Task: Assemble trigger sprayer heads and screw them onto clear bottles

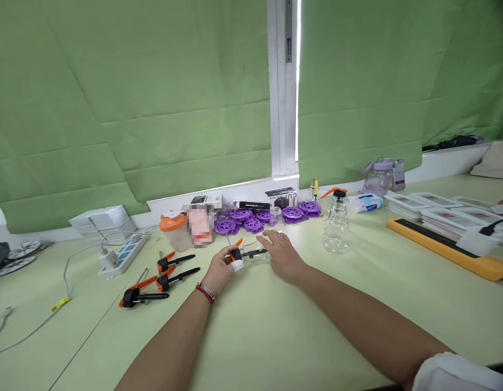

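Note:
My left hand (219, 271) grips a pump head (236, 254), a black cap with an orange lever and a black tube pointing right. A white wrap covers the thumb tip. My right hand (284, 255) is bent over a clear plastic bottle (259, 260) that lies low on the table; the fingers hide much of it. The tube's far end reaches the right fingertips; whether it sits inside the bottle I cannot tell. Left of my hands lie three similar pump heads (133, 297) with orange levers. Further right stands a clear bottle (336, 236) with a black-and-orange pump top.
Purple plastic reels (253, 224) and small boxes line the wall. An orange-lidded cup (173, 233) and a power strip (127, 255) with cables stand left. To the right lie a tissue pack (365, 203), stacked white packs (447, 222) and a yellow-edged bar (447, 250). Another person's hand shows far right.

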`<act>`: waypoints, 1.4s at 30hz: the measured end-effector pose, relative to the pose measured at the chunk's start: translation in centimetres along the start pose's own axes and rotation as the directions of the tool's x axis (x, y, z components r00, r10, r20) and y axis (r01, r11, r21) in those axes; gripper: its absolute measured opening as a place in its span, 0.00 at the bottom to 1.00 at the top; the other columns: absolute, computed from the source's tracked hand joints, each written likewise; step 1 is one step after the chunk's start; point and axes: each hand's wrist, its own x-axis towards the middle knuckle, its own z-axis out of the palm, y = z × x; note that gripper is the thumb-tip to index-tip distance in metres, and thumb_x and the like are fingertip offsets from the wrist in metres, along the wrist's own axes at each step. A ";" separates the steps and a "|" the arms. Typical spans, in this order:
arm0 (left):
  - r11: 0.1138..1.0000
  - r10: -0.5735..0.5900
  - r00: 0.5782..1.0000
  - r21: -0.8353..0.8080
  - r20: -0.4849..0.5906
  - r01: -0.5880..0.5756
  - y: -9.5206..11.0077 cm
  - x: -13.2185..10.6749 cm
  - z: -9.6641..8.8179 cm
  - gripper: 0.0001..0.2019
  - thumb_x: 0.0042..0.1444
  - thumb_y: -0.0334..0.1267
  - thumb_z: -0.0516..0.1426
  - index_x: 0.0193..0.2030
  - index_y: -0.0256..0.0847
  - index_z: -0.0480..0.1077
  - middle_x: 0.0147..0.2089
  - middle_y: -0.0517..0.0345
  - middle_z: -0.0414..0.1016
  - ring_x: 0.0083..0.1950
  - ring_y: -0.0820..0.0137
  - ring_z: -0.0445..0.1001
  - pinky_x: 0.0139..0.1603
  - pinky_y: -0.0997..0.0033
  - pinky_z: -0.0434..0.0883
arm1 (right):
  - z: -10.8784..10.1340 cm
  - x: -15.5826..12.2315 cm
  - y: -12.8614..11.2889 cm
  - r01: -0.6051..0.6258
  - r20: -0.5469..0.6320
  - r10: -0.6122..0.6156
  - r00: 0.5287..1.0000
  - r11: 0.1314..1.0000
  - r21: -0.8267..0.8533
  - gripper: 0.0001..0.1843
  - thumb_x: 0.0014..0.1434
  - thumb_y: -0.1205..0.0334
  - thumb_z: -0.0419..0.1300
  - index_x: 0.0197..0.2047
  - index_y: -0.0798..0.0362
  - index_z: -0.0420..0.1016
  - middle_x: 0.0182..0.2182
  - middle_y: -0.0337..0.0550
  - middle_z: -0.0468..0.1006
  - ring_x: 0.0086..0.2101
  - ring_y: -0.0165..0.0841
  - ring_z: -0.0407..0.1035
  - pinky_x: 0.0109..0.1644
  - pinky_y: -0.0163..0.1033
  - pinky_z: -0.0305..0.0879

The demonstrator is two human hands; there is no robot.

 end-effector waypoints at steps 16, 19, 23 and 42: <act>0.999 -0.027 1.000 -0.038 0.001 0.027 0.0 0.0 -0.2 0.25 0.37 0.38 0.66 0.45 0.38 0.69 0.42 0.51 0.75 0.39 0.69 0.72 0.41 0.70 0.68 | -1.1 0.2 3.5 -0.034 0.070 -0.010 0.998 0.792 0.610 0.42 0.37 0.63 0.68 0.57 0.52 0.62 0.57 0.51 0.57 0.56 0.44 0.56 0.60 0.48 0.54; 0.997 -0.036 0.999 -0.064 0.010 0.037 0.0 0.0 -0.3 0.24 0.37 0.37 0.66 0.45 0.38 0.69 0.43 0.52 0.75 0.40 0.69 0.72 0.42 0.70 0.68 | -1.1 0.2 4.1 -0.070 0.103 0.002 0.995 0.744 0.665 0.41 0.36 0.62 0.69 0.56 0.48 0.64 0.57 0.48 0.60 0.56 0.44 0.57 0.61 0.50 0.51; 0.996 -0.034 0.999 -0.082 -0.001 0.034 -0.1 0.1 -0.3 0.24 0.37 0.36 0.67 0.45 0.38 0.70 0.46 0.51 0.74 0.41 0.70 0.71 0.44 0.70 0.68 | -0.4 0.0 4.6 -0.158 0.174 0.030 0.984 0.590 0.792 0.42 0.38 0.61 0.70 0.58 0.45 0.62 0.58 0.46 0.61 0.57 0.43 0.56 0.62 0.51 0.49; 0.993 -0.046 0.999 -0.110 0.023 0.048 0.7 -0.2 0.0 0.25 0.35 0.36 0.68 0.44 0.38 0.72 0.42 0.53 0.75 0.38 0.71 0.71 0.43 0.70 0.67 | -0.1 0.1 4.2 -0.423 0.402 0.141 0.905 0.173 0.890 0.31 0.50 0.50 0.64 0.54 0.51 0.62 0.43 0.47 0.73 0.33 0.30 0.70 0.30 0.32 0.62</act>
